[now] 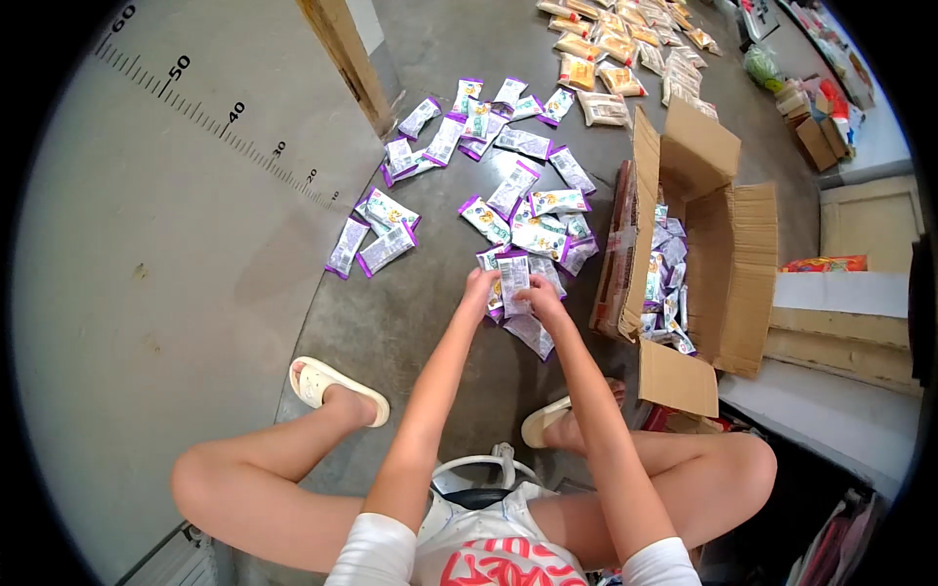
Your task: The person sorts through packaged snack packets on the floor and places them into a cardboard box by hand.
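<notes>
My left hand and my right hand are side by side, low over a pile of small white and purple packets on the grey floor. Between them is a packet with its barcode side up. The fingers of my right hand are closed on its right edge. My left hand is at its left edge, beside another packet, and its fingers are closed too. More such packets lie in loose groups beyond and to the left. An open cardboard box on the right holds more of them.
Several yellow and clear packages lie on the floor at the top. A wall with a height scale stands on the left, with a wooden post. Smaller boxes are at the upper right. My feet in sandals flank the near floor.
</notes>
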Demonstrator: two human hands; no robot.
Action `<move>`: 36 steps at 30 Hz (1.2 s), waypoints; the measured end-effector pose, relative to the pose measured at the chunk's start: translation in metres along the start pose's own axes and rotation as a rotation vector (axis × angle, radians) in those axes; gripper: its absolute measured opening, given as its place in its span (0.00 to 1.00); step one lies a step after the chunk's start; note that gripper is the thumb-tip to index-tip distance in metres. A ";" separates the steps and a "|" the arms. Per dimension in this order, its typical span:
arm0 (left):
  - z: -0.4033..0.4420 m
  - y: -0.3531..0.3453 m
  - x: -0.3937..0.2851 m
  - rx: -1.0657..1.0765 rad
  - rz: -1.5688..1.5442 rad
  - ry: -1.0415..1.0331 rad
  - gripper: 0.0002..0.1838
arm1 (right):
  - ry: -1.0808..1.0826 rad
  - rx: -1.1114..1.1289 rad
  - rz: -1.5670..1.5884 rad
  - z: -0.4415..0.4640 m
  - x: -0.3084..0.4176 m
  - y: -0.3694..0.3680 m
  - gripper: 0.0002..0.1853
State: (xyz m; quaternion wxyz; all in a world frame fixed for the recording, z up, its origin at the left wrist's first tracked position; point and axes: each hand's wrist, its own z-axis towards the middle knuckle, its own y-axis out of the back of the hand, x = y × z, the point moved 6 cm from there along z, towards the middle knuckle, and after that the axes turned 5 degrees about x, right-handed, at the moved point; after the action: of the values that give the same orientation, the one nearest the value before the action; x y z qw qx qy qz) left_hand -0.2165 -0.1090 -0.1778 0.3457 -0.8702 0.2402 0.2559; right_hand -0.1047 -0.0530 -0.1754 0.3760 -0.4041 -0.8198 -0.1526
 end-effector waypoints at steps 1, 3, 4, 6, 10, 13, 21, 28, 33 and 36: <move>0.000 0.000 0.000 0.007 0.016 -0.018 0.07 | -0.003 0.002 -0.004 -0.008 0.005 -0.002 0.18; -0.004 -0.002 -0.005 0.039 0.023 -0.051 0.08 | 0.022 0.003 -0.001 -0.018 0.012 -0.006 0.17; -0.009 -0.005 -0.009 0.039 0.027 -0.052 0.09 | 0.024 0.014 0.026 -0.020 0.013 -0.007 0.17; -0.020 -0.008 -0.014 0.043 0.039 -0.053 0.10 | 0.031 0.035 0.082 -0.025 0.014 -0.009 0.16; -0.029 -0.016 -0.025 0.100 -0.017 -0.081 0.11 | 0.102 0.019 0.080 -0.035 0.035 -0.012 0.14; -0.038 -0.022 -0.037 0.136 -0.049 -0.114 0.11 | 0.106 0.020 0.109 -0.060 0.062 -0.018 0.15; -0.062 -0.043 -0.072 0.167 0.077 -0.182 0.11 | 0.262 -0.007 0.066 -0.099 0.103 -0.024 0.16; -0.088 -0.069 -0.089 0.189 0.099 -0.173 0.13 | 0.311 -0.041 0.110 -0.122 0.124 -0.016 0.16; -0.116 -0.099 -0.098 0.259 0.199 -0.088 0.13 | 0.281 -0.037 0.131 -0.161 0.139 -0.005 0.15; -0.124 -0.123 -0.102 0.382 0.222 -0.118 0.13 | 0.289 -0.071 0.135 -0.181 0.151 0.008 0.12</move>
State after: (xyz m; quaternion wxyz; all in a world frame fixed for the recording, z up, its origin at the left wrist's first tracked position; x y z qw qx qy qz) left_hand -0.1859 -0.0952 0.0216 0.4876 -0.7407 0.3578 0.2926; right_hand -0.0677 -0.0654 0.0573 0.4849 -0.4452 -0.7222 -0.2125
